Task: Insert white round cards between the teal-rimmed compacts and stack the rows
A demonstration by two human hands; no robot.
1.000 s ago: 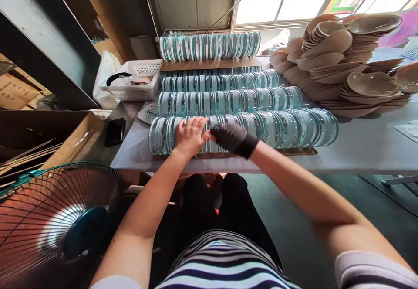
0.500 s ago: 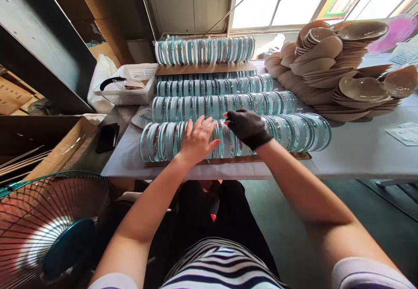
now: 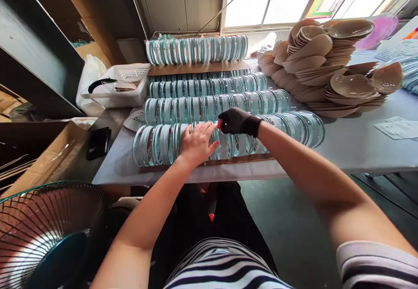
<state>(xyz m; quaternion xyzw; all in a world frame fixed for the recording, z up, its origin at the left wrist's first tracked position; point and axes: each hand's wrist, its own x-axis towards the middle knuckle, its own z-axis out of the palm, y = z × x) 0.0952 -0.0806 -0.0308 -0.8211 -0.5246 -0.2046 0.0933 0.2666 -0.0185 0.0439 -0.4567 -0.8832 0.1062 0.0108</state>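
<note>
A front row of pale teal hoop-shaped bands stands on edge, packed side by side on a strip of cardboard. My left hand, bare, rests on top of this row with its fingers spread. Just to its right is my right hand in a dark glove with bare fingertips. Its fingers are bent together at the top of the row, close to my left fingertips. Whatever they pinch is too small or hidden to make out. More rows of the same bands lie behind.
Stacks of tan, shiny cup-shaped pieces stand at the table's right. At the back left is a white plastic basket with a black band in it. A phone-like dark object lies at left, above a fan. Papers lie at right.
My right hand has moved left along the row, closer to my left hand, and its fingers have drawn in. My left hand stays on the bands. The view has shifted slightly.
</note>
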